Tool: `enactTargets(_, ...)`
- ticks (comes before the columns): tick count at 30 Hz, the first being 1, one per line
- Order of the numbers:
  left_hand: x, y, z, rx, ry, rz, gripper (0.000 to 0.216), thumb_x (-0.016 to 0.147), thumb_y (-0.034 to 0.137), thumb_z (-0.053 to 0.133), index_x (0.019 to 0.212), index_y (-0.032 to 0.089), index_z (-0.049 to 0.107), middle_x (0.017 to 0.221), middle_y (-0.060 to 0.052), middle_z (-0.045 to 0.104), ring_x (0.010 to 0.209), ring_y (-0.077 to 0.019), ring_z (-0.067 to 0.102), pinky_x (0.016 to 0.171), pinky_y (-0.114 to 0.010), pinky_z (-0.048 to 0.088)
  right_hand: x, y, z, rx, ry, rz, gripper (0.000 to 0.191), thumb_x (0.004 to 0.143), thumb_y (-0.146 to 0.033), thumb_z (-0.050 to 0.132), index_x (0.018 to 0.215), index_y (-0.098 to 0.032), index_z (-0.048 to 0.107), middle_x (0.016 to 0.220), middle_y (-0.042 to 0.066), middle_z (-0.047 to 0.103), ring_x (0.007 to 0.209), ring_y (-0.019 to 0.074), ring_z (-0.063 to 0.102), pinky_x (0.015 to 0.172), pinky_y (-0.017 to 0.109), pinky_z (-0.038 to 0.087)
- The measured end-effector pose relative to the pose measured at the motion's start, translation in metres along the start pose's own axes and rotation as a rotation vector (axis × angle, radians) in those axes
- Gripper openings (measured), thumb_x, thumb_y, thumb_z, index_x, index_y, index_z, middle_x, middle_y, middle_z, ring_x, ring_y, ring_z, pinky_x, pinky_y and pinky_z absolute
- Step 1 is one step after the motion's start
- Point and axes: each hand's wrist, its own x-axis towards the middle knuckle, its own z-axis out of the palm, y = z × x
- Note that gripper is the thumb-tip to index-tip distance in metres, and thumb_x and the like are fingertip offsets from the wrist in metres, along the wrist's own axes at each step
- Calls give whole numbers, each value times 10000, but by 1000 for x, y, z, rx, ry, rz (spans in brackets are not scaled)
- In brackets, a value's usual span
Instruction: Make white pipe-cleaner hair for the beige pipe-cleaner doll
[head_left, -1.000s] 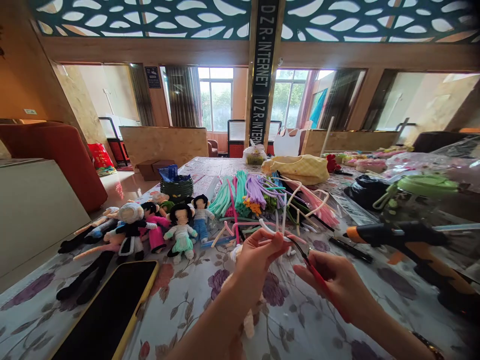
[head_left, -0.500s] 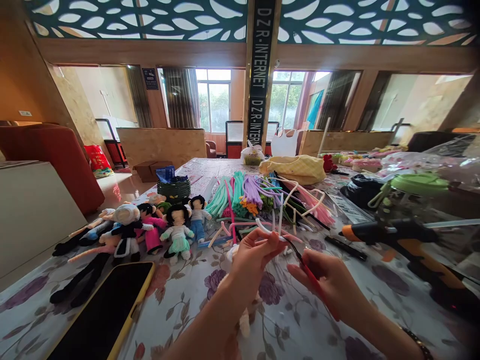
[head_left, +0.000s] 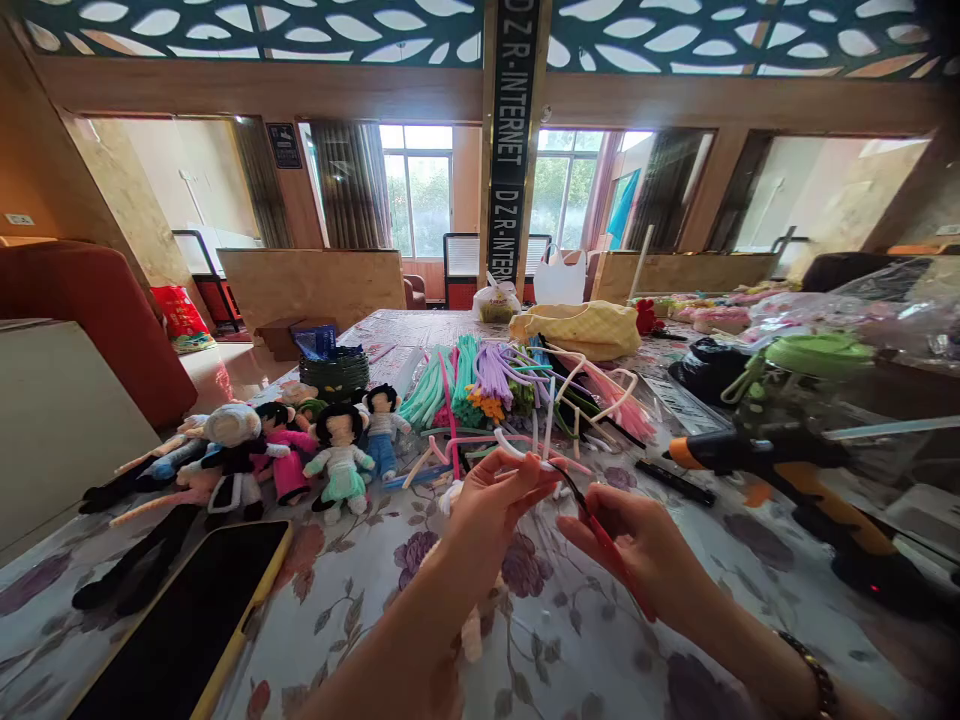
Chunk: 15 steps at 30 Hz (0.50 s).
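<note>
My left hand (head_left: 491, 510) is raised over the flowered table (head_left: 570, 640), fingers pinched on a white pipe cleaner (head_left: 517, 452) that curls up to the left. My right hand (head_left: 645, 550) is closed round the red handles of small scissors (head_left: 600, 525), whose dark blades point up-left and meet the pipe cleaner beside my left fingertips. Under my left forearm lies a pale fuzzy figure (head_left: 469, 630), partly hidden. Behind the hands spreads a heap of coloured pipe cleaners (head_left: 487, 385).
A row of small dolls (head_left: 292, 455) lies at the left, with a yellow-cased phone (head_left: 187, 630) in front. A black and orange glue gun (head_left: 780, 465) stands at the right beside a green-lidded bottle (head_left: 817, 375). A yellow bag (head_left: 577, 330) lies farther back.
Both hands have stayed together on the pipe cleaner and scissors. The view has drifted, so everything sits a little further left and lower in the picture.
</note>
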Motion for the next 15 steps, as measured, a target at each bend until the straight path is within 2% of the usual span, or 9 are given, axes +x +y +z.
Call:
enactTargets(9, 3, -3, -3, 16, -29, 28, 265, 636, 300, 793, 660, 158, 571, 782, -44, 734, 778, -142, 681, 900, -310, 462, 0, 3, -1, 142, -125, 63, 406, 792, -518, 576, 623, -202, 387, 562, -55, 339, 529, 94, 337, 492, 241, 255)
enactTargets(15, 1, -1, 0, 16, -1, 17, 335, 549, 326, 837, 626, 158, 558, 752, -35, 729, 764, -145, 680, 861, -289, 473, 0, 3, -1, 122, -77, 101, 471, 751, -527, 619, 570, -206, 327, 521, -68, 284, 487, 80, 293, 463, 240, 215)
